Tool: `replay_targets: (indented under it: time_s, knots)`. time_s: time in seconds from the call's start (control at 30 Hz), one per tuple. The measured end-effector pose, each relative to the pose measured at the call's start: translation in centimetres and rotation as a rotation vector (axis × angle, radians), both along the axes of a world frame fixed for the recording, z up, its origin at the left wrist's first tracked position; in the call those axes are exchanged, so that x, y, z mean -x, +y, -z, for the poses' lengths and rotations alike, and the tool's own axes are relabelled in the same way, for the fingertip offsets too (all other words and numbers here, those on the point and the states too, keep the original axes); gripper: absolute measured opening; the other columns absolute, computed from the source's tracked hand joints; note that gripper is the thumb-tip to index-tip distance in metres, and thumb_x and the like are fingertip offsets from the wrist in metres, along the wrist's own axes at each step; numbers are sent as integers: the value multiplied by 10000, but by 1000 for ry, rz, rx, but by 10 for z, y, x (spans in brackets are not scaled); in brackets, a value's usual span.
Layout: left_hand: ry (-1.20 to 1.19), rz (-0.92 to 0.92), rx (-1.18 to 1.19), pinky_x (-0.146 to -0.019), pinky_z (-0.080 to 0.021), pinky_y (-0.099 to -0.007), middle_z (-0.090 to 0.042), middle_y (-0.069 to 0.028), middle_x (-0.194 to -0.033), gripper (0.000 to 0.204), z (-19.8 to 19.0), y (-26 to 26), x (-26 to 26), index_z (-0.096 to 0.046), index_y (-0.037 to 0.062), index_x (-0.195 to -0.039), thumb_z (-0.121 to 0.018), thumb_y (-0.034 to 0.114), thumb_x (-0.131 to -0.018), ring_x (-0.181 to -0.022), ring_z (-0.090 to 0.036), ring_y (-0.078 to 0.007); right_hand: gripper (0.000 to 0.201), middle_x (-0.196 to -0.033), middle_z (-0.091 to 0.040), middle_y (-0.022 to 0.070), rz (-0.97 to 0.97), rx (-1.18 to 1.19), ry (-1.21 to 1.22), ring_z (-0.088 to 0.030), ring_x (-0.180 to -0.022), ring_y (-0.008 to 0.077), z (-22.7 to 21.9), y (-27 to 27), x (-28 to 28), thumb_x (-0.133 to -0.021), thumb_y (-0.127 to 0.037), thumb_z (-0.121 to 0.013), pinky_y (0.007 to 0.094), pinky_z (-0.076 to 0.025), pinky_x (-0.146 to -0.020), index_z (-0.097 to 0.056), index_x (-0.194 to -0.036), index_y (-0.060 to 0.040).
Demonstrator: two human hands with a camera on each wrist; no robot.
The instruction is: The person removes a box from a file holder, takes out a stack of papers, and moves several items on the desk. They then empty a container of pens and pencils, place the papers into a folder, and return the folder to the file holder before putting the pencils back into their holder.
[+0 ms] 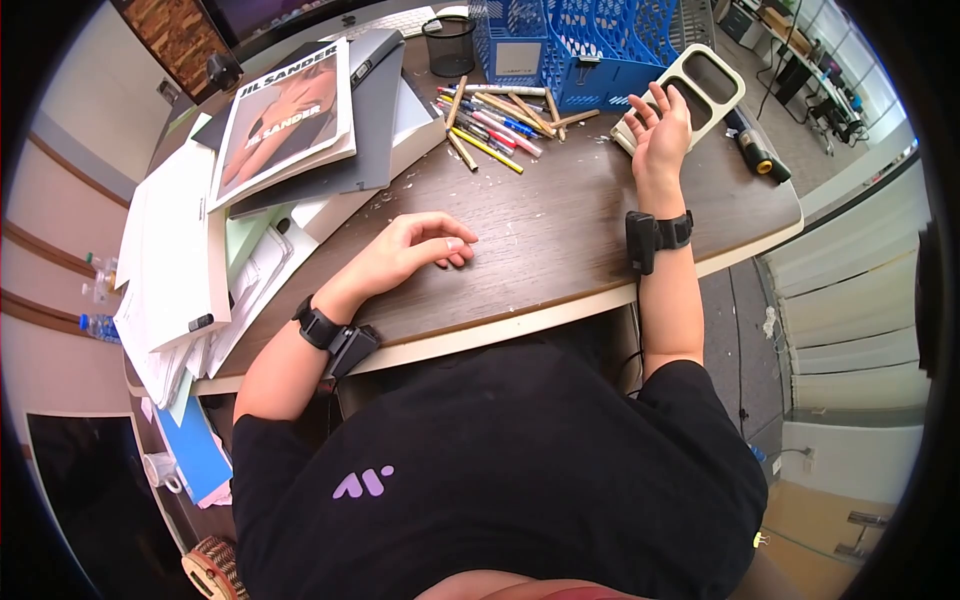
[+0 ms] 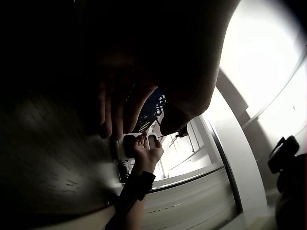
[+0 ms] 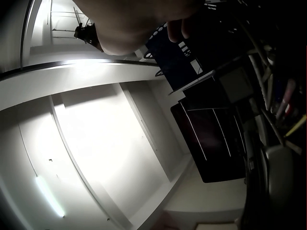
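Observation:
My left hand [image 1: 420,245] rests at the desk's front part, fingers loosely bent, holding nothing. In the left wrist view its dark fingers [image 2: 109,112] hang over the wood. To the right, my right hand [image 1: 662,140] is turned palm up with relaxed, slightly curled fingers and nothing in them. It overlaps a cream-coloured frame with rounded openings [image 1: 735,75] in the head view. Between and beyond the hands lies a loose pile of pens, markers and wooden sticks [image 1: 505,120]. The right wrist view shows my right hand [image 3: 139,24] dark at the top.
Blue perforated baskets [image 1: 600,60] and a black mesh pen cup [image 1: 449,48] stand at the back. Magazines [image 1: 285,125], folders and papers [image 1: 175,240] are stacked at left. A black-and-yellow tool [image 1: 755,150] lies near the desk's right edge.

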State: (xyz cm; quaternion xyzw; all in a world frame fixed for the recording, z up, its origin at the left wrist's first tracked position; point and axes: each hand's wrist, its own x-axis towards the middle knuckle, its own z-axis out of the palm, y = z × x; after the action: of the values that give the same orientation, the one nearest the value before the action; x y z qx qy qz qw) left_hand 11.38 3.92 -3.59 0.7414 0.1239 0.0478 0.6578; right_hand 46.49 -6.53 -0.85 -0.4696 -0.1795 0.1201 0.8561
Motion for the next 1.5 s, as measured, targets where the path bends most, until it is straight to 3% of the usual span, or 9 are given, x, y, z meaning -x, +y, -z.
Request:
replay_targets:
  time_s: [0.23,0.37,0.5,0.67,0.8,0.93,1.1,1.27,1.5]
  knots:
    - [-4,2,9,-880,-516,-290,-709,-110,-1030,309,0,0,0,-649,-38,-1172,-566,186,-976,-944,-650,-142,420,-1187,-695,148,-47,109,-531,-704,-865,162,-2,13,41,-1025,-207,-541,226,-526,-659,-489,-1342,63]
    - [-1,5,12,-881,-517,-289,-708,-109,-1032,308,0,0,0,-647,-39,-1175,-566,182,-977,-945,-650,-141,310,-1123,-726,135,-300,129,-670,-689,-898,123,0,13,71,-991,-161,-614,249,-555,-789,-616,-1206,63]
    - [-5,4,18,-882,-515,-287,-707,-107,-1033,302,1,1,0,-645,-38,-1175,-563,178,-979,-948,-649,-141,284,-971,-749,110,-563,298,-766,-690,-928,119,15,15,69,-968,-195,-661,247,-552,-794,-678,-1100,57]
    - [-6,11,15,-882,-515,-286,-707,-103,-1033,299,1,0,0,-645,-36,-1173,-564,179,-981,-947,-650,-139,289,-1019,-721,71,-549,683,-913,-683,-880,125,13,19,66,-967,-201,-664,277,-540,-807,-668,-1172,2]
    - [2,6,13,-879,-515,-285,-709,-104,-1034,298,-1,-1,0,-646,-33,-1173,-566,181,-981,-943,-652,-138,448,-989,-722,102,-473,539,-647,-680,-809,134,18,21,56,-933,-306,-691,257,-516,-668,-626,-1250,4]
    - [-2,10,21,-878,-516,-285,-710,-106,-1035,296,1,1,1,-648,-31,-1170,-573,183,-979,-944,-654,-137,727,-1182,-672,162,-414,251,-138,-695,-939,232,1,-1,45,-962,-256,-613,334,-540,-732,-202,-1511,-15]
    - [8,4,26,-877,-518,-286,-709,-103,-1033,296,0,0,1,-651,-31,-1161,-581,192,-980,-943,-654,-135,721,-1351,-522,194,-259,78,157,-656,-1005,309,25,-15,13,-978,-229,-575,429,-560,-762,-146,-1528,-48]
    - [-10,17,40,-879,-518,-282,-709,-101,-1033,296,0,1,1,-652,-30,-1157,-581,200,-985,-940,-653,-131,597,-1492,-365,212,-252,168,180,-633,-1112,332,24,-10,20,-1000,-294,-528,443,-543,-830,-291,-1475,-19]
    - [-6,14,59,-875,-520,-281,-710,-101,-1035,291,2,1,1,-653,-28,-1158,-593,199,-985,-932,-649,-123,639,-1533,-376,204,-183,197,-68,-655,-1112,314,19,-8,32,-1009,-286,-540,371,-564,-768,-274,-1493,35]
